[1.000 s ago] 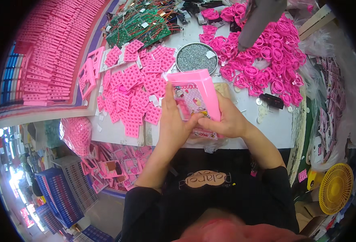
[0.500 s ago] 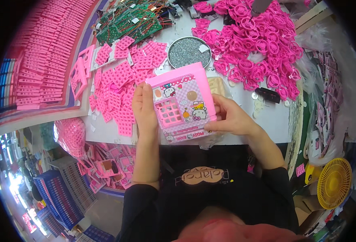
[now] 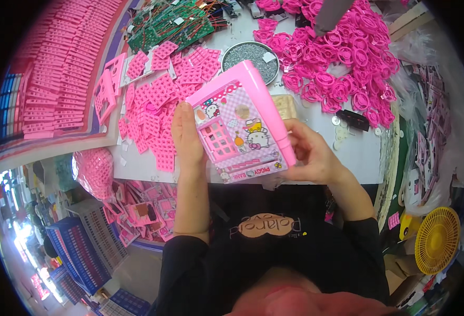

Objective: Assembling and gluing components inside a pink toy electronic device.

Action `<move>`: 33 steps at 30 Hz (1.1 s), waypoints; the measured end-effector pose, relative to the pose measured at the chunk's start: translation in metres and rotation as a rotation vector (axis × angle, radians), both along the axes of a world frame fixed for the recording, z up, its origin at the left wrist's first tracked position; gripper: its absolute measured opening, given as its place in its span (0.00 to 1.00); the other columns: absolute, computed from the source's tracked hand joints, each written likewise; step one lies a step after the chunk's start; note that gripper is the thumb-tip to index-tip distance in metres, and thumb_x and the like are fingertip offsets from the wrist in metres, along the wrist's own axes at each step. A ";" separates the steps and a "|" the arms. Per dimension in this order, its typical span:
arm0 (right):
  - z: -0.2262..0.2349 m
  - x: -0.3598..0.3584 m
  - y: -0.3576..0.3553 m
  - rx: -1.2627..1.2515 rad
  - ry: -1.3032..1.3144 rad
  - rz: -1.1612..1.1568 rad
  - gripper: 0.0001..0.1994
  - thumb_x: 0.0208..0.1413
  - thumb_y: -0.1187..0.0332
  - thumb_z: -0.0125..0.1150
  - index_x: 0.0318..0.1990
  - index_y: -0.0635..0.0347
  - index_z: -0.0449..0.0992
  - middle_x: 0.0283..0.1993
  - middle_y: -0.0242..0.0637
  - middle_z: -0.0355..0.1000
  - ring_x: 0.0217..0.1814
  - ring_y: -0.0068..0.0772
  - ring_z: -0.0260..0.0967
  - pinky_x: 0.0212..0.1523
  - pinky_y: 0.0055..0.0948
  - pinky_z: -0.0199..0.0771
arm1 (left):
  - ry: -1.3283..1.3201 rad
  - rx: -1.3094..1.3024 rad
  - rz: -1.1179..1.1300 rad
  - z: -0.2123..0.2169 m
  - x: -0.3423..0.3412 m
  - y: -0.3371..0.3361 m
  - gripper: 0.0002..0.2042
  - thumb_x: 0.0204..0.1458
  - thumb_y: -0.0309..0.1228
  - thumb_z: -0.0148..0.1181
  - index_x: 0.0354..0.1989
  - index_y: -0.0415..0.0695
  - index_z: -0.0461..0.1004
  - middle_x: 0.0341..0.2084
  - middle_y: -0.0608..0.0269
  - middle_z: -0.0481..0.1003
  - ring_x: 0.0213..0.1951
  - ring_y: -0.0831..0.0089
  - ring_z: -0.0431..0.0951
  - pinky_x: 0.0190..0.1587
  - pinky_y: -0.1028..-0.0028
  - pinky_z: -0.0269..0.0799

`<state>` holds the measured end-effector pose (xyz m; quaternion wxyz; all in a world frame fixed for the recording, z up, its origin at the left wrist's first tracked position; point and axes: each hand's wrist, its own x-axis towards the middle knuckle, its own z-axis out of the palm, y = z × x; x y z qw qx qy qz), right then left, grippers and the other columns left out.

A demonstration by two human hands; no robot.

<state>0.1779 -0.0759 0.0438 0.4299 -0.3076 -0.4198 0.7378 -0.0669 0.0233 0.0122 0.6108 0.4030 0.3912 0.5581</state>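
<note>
Between my two hands, above the near edge of the table, is a pink toy money box [image 3: 248, 113] with a printed cartoon front and a square grid of openings. It tilts, so its plain pink right side wall shows. My left hand [image 3: 186, 136] is closed along its left edge, with the thumb up by the corner. At the lower right corner my right hand [image 3: 316, 155] grips the side wall; some of its fingers are hidden behind the box. Just beyond lie a heap of pink keypad pieces [image 3: 161, 100] and a round dish of small metal parts [image 3: 245, 59].
Green circuit boards with wires [image 3: 176, 29] lie at the back. A large heap of magenta ring-shaped parts [image 3: 342, 68] fills the far right, near a black part [image 3: 353, 120]. Rows of pink pieces [image 3: 58, 73] stand at left. A yellow fan guard [image 3: 436, 241] is at lower right.
The money box has turned and tilted, showing more of its right side wall. My right hand has shifted from its front face onto that side. The left hand keeps its hold.
</note>
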 end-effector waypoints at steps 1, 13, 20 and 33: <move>0.002 -0.004 -0.001 0.008 -0.018 -0.015 0.39 0.49 0.79 0.70 0.68 0.64 0.56 0.58 0.45 0.72 0.52 0.28 0.75 0.51 0.29 0.78 | 0.005 -0.009 0.006 -0.001 0.000 -0.001 0.18 0.70 0.40 0.44 0.51 0.37 0.73 0.41 0.56 0.80 0.38 0.72 0.83 0.40 0.73 0.80; -0.013 -0.029 -0.005 0.123 -0.118 -0.202 0.40 0.46 0.78 0.64 0.69 0.63 0.55 0.61 0.38 0.67 0.64 0.29 0.67 0.63 0.32 0.67 | 0.023 -0.079 0.057 -0.017 0.002 0.003 0.23 0.71 0.43 0.41 0.56 0.34 0.70 0.42 0.50 0.80 0.39 0.67 0.83 0.43 0.69 0.81; 0.003 -0.022 -0.006 0.137 -0.167 -0.101 0.33 0.53 0.78 0.60 0.68 0.65 0.58 0.61 0.40 0.68 0.64 0.29 0.67 0.64 0.32 0.69 | -0.003 -0.084 -0.007 -0.034 -0.003 0.009 0.25 0.71 0.44 0.37 0.56 0.32 0.69 0.45 0.47 0.79 0.41 0.64 0.84 0.43 0.67 0.82; -0.026 -0.016 -0.012 0.154 -0.006 -0.394 0.31 0.58 0.78 0.64 0.68 0.69 0.58 0.60 0.43 0.70 0.62 0.30 0.69 0.63 0.31 0.67 | 0.180 -0.066 0.146 0.001 0.025 0.006 0.25 0.73 0.46 0.33 0.49 0.37 0.74 0.39 0.63 0.77 0.41 0.77 0.75 0.43 0.74 0.70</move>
